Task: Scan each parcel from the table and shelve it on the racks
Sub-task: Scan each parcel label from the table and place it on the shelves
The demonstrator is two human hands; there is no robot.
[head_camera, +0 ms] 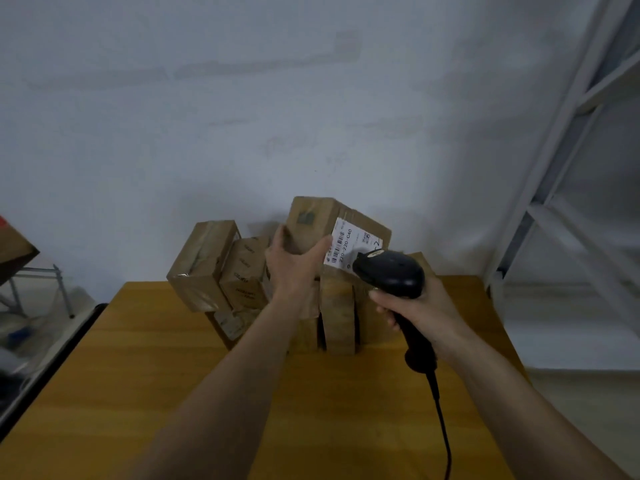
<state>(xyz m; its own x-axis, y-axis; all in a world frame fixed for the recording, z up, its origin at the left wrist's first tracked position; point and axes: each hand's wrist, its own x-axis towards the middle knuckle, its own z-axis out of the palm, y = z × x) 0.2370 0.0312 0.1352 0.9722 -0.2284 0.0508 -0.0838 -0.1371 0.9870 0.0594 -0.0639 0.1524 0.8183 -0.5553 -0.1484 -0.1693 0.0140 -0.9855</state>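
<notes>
Right hand (420, 311) at lower right of centre grips the black corded handheld barcode scanner (391, 271), left hand (294, 261) clasps the taped brown cardboard parcel (332, 225) mid-frame above the wooden table (138, 375); looks light and stiff, so holding its edges seems best.

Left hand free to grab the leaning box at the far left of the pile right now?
Probably not: the left hand is gripping the labelled parcel. The path to the leaning box looks open, but it would have to set that parcel down first.

left hand (292, 261): raised, fingers curled, gripping | right hand (420, 308): forearm extended, fist wrapped, gripping
</notes>
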